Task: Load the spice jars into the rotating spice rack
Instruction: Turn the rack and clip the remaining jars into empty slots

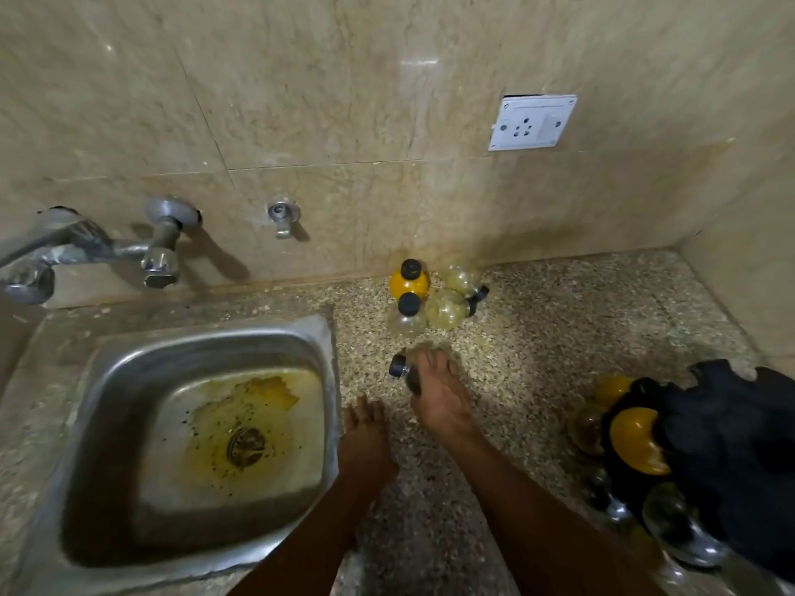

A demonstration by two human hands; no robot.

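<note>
Several round spice jars with black caps stand in a cluster by the wall: a yellow-filled jar (409,280), a clear jar (408,321) in front of it, and two pale jars (447,308) lying on their sides. My right hand (439,393) is closed over a clear jar (401,368) tipped on the counter, its black cap pointing left. My left hand (365,440) rests flat at the sink's right rim, holding nothing. The black spice rack (671,445) sits at the right edge, with several jars in it, two of them yellow. A dark cloth partly covers it.
A steel sink (331,380) with a yellow-stained basin fills the lower left. A tap (159,255) and a valve (283,217) project from the tiled wall. A white socket (531,122) is on the wall. The speckled stone counter (559,329) runs between sink and rack.
</note>
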